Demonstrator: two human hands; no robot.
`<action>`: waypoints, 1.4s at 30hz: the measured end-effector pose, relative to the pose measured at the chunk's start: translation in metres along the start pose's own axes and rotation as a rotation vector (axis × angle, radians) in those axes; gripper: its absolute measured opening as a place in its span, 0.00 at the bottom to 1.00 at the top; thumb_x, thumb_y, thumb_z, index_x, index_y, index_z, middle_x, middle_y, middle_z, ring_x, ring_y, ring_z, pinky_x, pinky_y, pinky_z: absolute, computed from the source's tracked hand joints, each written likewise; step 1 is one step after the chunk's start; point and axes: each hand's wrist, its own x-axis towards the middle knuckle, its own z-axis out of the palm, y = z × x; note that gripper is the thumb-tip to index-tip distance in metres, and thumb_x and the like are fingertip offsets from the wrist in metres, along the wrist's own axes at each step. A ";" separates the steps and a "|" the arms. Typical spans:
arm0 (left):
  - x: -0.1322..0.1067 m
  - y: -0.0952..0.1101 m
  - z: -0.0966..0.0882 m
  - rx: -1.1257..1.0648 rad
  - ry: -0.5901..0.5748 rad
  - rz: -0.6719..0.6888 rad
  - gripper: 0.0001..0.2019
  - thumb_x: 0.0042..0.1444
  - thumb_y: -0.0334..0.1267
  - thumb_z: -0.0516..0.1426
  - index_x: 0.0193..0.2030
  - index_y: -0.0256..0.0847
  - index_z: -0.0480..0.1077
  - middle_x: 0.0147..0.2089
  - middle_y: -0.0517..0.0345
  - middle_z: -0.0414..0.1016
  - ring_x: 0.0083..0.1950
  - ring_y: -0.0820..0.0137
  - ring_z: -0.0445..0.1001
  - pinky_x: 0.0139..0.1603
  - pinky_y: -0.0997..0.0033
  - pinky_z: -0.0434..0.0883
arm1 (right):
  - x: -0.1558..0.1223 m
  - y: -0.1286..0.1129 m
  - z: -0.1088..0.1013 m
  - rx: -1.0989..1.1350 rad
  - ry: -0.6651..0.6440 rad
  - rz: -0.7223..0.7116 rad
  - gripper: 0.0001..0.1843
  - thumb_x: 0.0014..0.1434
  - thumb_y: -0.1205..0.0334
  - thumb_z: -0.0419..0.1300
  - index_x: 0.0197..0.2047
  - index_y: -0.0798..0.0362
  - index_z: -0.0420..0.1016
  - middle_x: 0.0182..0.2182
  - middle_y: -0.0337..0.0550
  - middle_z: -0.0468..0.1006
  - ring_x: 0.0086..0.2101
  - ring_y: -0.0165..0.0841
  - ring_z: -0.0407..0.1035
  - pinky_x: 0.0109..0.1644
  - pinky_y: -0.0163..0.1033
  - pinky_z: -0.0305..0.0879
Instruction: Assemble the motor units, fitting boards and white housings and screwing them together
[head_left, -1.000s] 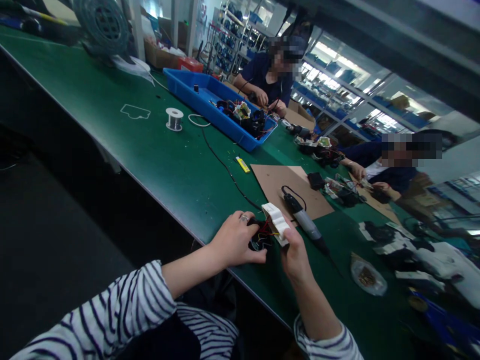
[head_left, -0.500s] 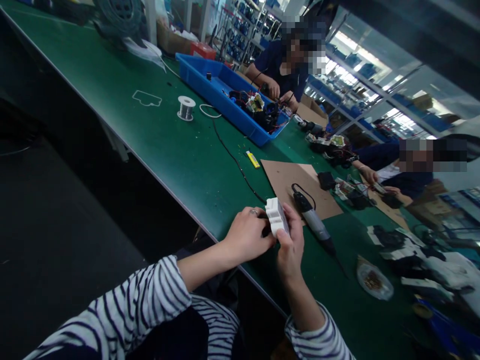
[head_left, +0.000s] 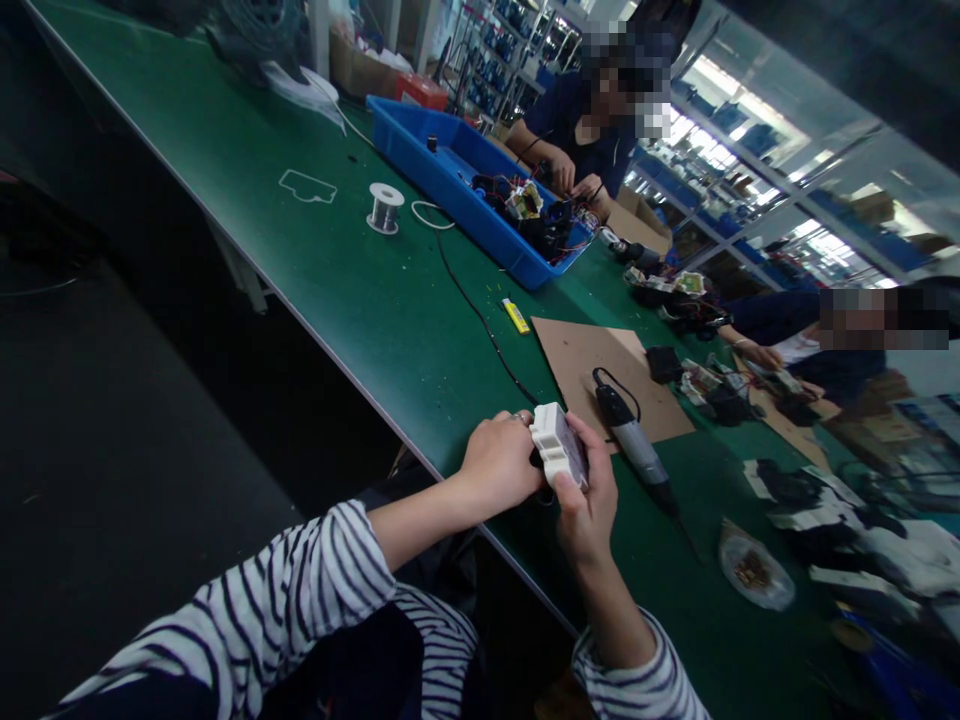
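A small white plastic housing (head_left: 556, 445) sits between both my hands at the near edge of the green table (head_left: 360, 290). My right hand (head_left: 589, 500) wraps round its right side from below. My left hand (head_left: 499, 462), with a ring on one finger, is closed against its left side, where a dark part is mostly hidden. An electric screwdriver (head_left: 636, 448) with a black cord lies just right of my hands, partly on a sheet of brown cardboard (head_left: 600, 365).
A blue tray (head_left: 450, 190) holding wired parts stands farther back, with a solder spool (head_left: 385, 207) and a yellow lighter (head_left: 515, 315) near it. Two people work across the table at the right. A small clear dish (head_left: 757, 572) and more parts lie right.
The white housing was open beside a black wired part; my hands have since brought the two together and now press the housing between them. The view shifted slightly.
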 end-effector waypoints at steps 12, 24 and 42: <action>-0.002 -0.003 0.001 -0.013 0.013 0.079 0.07 0.51 0.39 0.54 0.32 0.41 0.72 0.38 0.57 0.71 0.38 0.65 0.66 0.37 0.66 0.65 | 0.016 0.014 -0.010 0.245 0.146 0.261 0.26 0.59 0.50 0.47 0.55 0.58 0.62 0.47 0.54 0.69 0.46 0.43 0.65 0.48 0.48 0.63; 0.004 -0.006 0.006 -0.076 0.032 0.131 0.08 0.53 0.40 0.54 0.31 0.39 0.71 0.37 0.57 0.71 0.39 0.68 0.67 0.43 0.68 0.65 | 0.037 0.036 -0.025 0.356 -0.270 0.334 0.27 0.50 0.48 0.58 0.49 0.57 0.71 0.42 0.49 0.74 0.44 0.46 0.67 0.52 0.50 0.61; -0.003 -0.007 0.004 -0.085 -0.024 0.177 0.10 0.55 0.38 0.52 0.35 0.40 0.74 0.47 0.54 0.69 0.45 0.65 0.65 0.48 0.64 0.65 | 0.011 0.019 -0.024 0.356 -0.185 0.090 0.35 0.47 0.60 0.64 0.58 0.50 0.60 0.56 0.49 0.62 0.55 0.43 0.58 0.58 0.48 0.55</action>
